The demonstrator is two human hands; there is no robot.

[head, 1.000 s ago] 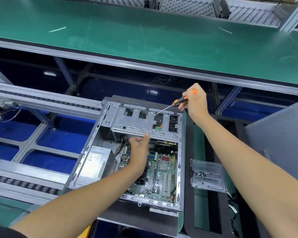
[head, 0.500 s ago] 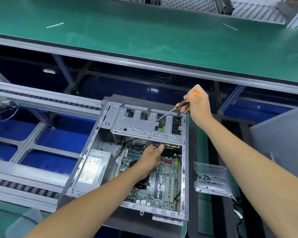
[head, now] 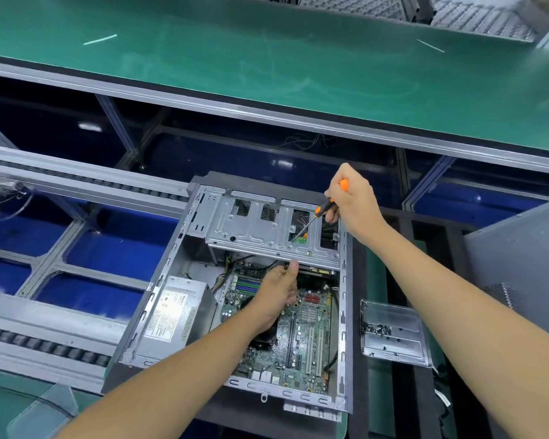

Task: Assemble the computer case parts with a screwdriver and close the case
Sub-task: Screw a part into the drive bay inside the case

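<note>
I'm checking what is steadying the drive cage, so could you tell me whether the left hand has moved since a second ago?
Yes. The left hand slid off the drive cage edge, toward the person, over the motherboard.

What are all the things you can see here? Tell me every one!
computer case: one, grey metal, open, centre.
drive bracket: one, silver, across the case's far end.
motherboard: one, green, inside the case.
power supply: one, grey with white label, case's left side.
screwdriver: one, orange and black handle, tip down in a bracket opening.
screw tray: one, clear, right of the case, dark screws inside.
side panel: one, grey, far right.
green bench: one, behind.
left hand: over the motherboard, thumb at the bracket's near edge.
right hand: grips the screwdriver.
</note>
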